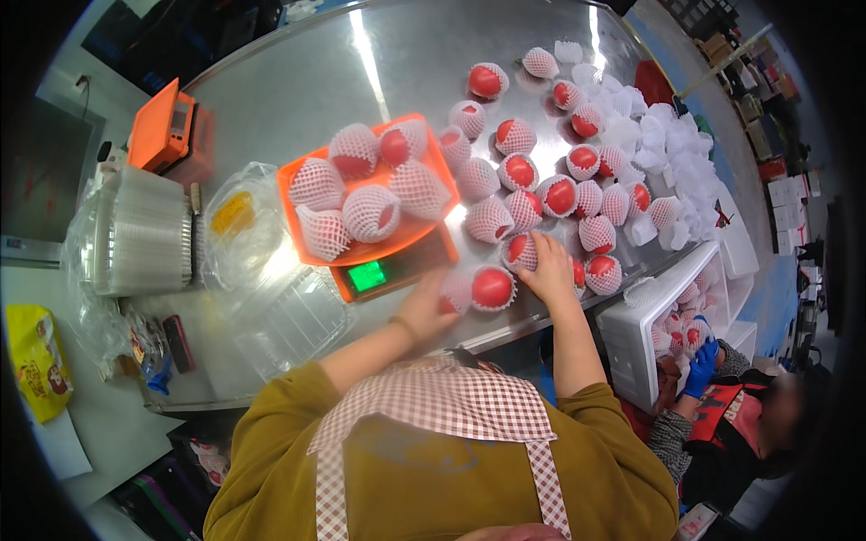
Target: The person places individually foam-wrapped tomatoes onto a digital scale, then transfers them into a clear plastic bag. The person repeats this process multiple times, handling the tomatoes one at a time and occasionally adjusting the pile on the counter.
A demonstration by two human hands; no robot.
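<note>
My left hand (425, 310), blurred, grips a red fruit in a white foam net (456, 292) just right of the scale. Under the fingers of my right hand (551, 270) is another netted red fruit (518, 251), still at the table top. Between and below them sits a netted fruit with its bare red side up (492, 289). An orange tray (379, 251) holding several netted fruits rests on an orange digital scale (413, 260) with a lit green display (367, 275). More netted fruits (560, 195) lie loosely grouped beyond my right hand.
Empty foam nets (666, 145) are heaped at the right of the metal table (298, 88). Clear plastic trays (145, 230) are stacked left, near a second orange scale (160, 132) and a phone (178, 343). A blue-gloved co-worker (703, 365) handles netted fruit in a white foam box (626, 345).
</note>
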